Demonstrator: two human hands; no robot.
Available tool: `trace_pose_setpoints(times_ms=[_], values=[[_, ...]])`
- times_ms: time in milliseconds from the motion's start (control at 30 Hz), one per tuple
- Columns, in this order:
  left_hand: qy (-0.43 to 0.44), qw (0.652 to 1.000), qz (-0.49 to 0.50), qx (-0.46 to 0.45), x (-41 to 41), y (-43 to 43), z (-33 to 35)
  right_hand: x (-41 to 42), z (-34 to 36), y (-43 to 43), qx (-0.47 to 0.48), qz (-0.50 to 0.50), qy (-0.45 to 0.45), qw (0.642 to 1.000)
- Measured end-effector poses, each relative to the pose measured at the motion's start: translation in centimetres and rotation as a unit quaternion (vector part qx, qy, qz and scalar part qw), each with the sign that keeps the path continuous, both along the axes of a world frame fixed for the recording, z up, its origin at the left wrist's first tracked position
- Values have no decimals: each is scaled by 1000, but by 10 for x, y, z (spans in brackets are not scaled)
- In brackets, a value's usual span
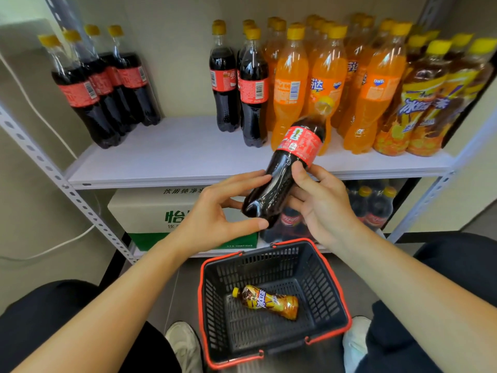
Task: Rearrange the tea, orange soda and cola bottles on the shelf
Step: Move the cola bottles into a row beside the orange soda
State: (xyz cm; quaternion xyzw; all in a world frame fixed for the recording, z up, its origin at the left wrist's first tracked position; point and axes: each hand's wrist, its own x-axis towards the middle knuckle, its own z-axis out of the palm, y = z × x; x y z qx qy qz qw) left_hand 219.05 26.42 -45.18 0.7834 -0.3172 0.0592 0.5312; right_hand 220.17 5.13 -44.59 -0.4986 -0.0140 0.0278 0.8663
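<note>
Held cola bottle (285, 173): in the air in front of the upper shelf (174, 154), above the basket. It is tilted, with the yellow cap up and away toward the orange soda row and the base down toward the person.

Right hand (320, 203): wrapped on the held cola bottle at mid-body. The thumb lies over the lower edge of the red label and the fingers curl behind.

Left hand (215, 211): fingers spread and mostly straight around the bottle's lower end. The index tip is at the bottle's side and the thumb tip is by the base. Cannot tell how firmly it bears on the bottle.

Upper shelf, left to right:
- four cola bottles (102, 84) in a row at the far left
- a bare gap
- more cola bottles (242, 84) standing just beside the orange soda
- orange soda bottles (322, 84), several rows deep
- tea bottles (430, 98) at the right end

All stand upright, and all have yellow caps.

Lower shelf: a white-and-green carton (150, 211) on the left, and a wrapped pack of cola (373, 205) on the right, partly hidden behind the hands.

Floor: a dark basket (330, 278) with a red rim sits between two pale shoes (185, 345). One tea bottle (266, 301) lies on its side in the bottom, cap pointing left.

A white cable (53, 246) runs along the wall at left.
</note>
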Motion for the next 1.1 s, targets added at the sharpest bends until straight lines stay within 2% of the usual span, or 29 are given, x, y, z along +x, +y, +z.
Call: trace_pose_setpoints(times_ms=[200,333,467,667,933,1100], values=[[26,995,2,-95,-4,-6,7,-6,10,-6,72,16,55,996],[75,979,0,-190,-8,-12,15,-13,18,-11,52,50,70,995],[115,970,-2,-216,-12,-13,20,-19,21,-12,55,50,82,994],[146,972,-33,-181,-12,-6,19,-22,21,-18,38,38,68,996],[142,989,13,-44,-12,-7,16,-20,18,-17,-47,-24,-2,999],[104,993,55,20,-12,-19,9,-17,10,-11,-118,-29,-51,991]])
